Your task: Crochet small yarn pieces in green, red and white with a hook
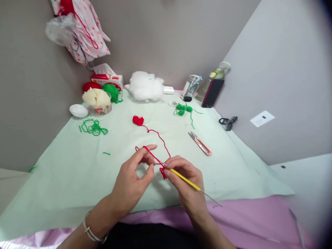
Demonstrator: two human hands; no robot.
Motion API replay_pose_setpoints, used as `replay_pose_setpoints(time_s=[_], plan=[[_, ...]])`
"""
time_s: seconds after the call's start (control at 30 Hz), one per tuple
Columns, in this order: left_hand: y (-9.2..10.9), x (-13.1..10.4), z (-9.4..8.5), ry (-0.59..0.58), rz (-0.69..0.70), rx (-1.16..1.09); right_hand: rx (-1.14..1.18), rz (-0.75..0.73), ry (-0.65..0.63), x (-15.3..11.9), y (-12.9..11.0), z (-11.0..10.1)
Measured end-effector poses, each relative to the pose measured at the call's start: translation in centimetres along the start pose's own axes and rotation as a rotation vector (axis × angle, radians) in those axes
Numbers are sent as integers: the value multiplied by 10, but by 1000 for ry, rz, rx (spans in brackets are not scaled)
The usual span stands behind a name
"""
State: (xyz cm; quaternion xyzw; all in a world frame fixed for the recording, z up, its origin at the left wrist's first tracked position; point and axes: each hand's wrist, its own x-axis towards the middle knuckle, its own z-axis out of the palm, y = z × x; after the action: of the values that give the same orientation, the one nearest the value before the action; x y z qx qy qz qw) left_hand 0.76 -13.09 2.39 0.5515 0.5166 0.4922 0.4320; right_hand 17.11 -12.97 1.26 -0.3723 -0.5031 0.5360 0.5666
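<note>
My right hand (pixel 188 178) is closed round a crochet hook (pixel 185 178) with a yellow handle and a bare metal end at each side. A small red crocheted piece (pixel 162 172) hangs at the hook's tip, against my right fingertips. Red yarn (pixel 152 154) runs from the hook over the raised index finger of my left hand (pixel 136 176). The other left fingers are curled round the yarn, and the thumb stands apart from the index finger. From the work, a strand leads back to a small red yarn ball (pixel 138 120) on the table.
Thread snips (pixel 199 143) lie to the right, below green crocheted pieces (pixel 183 109). Loose green yarn (pixel 94 127) lies at left. Along the back stand a tub (pixel 98 100), white stuffing (pixel 145 86), a clear cup (pixel 192 86), a bottle (pixel 207 86) and a phone (pixel 213 93).
</note>
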Motion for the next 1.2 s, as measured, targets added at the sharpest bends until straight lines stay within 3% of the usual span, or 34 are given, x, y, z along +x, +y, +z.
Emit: replay_pose_setpoints(time_s=[0.17, 0.37, 0.57, 0.7, 0.87, 1.0, 1.1, 1.2], plan=[[1, 0, -2, -184, -176, -254, 40, 35, -3, 0, 3, -1], [2, 6, -12, -127, -27, 21, 130, 138, 6, 2, 8, -3], [3, 5, -14, -228, -168, -136, 131, 128, -6, 1, 7, -2], [0, 11, -24, -176, -72, 76, 159, 151, 20, 2, 5, -3], [-2, 26, -55, -148, -23, 295, 234, 208, 60, 6, 2, -6], [2, 31, -75, 7, -16, 451, 283, 290, 88, 9, 0, -8], [9, 23, -71, 120, 15, 173, 285, 317, 93, 9, -1, -9], [14, 13, -47, -59, 16, -233, 270, 283, 64, 4, -4, -7]])
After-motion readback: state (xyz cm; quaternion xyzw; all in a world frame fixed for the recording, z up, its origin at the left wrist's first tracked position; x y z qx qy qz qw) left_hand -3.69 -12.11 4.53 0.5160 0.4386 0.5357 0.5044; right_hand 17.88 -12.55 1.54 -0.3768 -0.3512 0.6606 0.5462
